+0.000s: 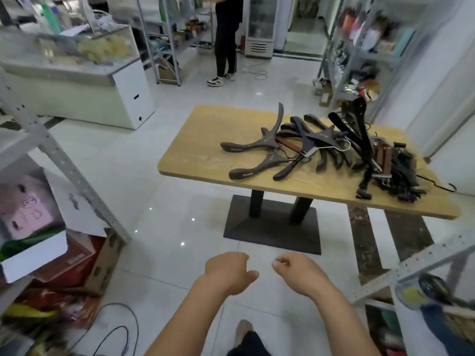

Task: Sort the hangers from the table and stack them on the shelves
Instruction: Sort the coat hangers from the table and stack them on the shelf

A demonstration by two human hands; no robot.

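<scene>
Glossy tiled floor point(180, 201) | woodgrain table point(200, 150) | dark curved hangers point(318, 136) heaped

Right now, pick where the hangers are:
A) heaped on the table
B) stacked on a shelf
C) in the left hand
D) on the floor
A: the hangers lie in a tangled heap on the table, while the left hand and right hand hang short of it and hold nothing.
</scene>
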